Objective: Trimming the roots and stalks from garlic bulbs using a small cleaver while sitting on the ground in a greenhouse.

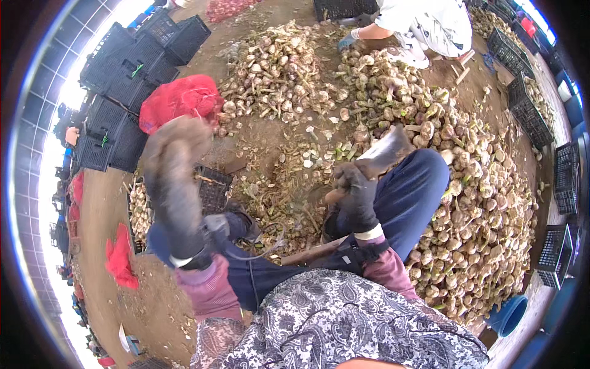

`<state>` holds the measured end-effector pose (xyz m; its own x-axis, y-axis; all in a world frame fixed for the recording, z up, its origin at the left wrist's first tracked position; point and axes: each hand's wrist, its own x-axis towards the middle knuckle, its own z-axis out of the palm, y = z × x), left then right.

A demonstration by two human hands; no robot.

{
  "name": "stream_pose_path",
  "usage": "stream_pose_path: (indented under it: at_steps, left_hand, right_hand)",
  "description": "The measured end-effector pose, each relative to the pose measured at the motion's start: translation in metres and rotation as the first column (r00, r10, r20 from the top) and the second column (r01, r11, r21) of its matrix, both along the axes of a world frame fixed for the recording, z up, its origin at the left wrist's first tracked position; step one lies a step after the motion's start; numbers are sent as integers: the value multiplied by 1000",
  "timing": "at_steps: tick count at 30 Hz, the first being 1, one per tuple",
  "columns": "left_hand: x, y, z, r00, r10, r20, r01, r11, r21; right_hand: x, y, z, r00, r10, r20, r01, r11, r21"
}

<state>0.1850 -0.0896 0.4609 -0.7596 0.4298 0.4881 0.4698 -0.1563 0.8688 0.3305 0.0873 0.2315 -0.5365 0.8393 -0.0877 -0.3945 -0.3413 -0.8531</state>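
My right hand (355, 196), in a dark fingerless-looking glove, is closed around a broad-bladed metal cutting tool (385, 152). Its blade points up and right, over my right knee, towards the garlic pile. The handle is hidden in my fist. My left hand (175, 180), also gloved, is raised at the left over my left leg, in front of a red mesh sack (179, 99). Motion blurs it, so whether it holds anything cannot be made out. A large heap of garlic bulbs (479, 221) with cut stems lies to my right.
Cut stems and peelings (286, 198) litter the ground between my feet. Ahead lies another garlic pile (281, 69). A co-worker's gloved hand (348, 40) reaches to the garlic at the top. Black plastic crates (124, 64) stand left; a blue bucket (509, 316) lies lower right.
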Motion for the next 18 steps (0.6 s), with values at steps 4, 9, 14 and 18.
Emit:
stream_pose_path:
  at_steps: [4,9,14,18]
  left_hand:
    - [42,-73,42,997,52,-55,-41,982,182]
    - [73,-109,44,985,11,-175,40,957,286]
    - [75,-102,24,989,-102,-104,124,964,237]
    - [69,-103,8,995,-102,10,95,957,274]
  right_hand:
    - [43,7,48,1000,-28,-6,29,983,183]
    - [88,5,91,978,-43,-205,62,994,92]
    - [117,5,106,951,-132,-281,140,990,9]
    - [122,-11,111,955,-223,-197,264,942,208]
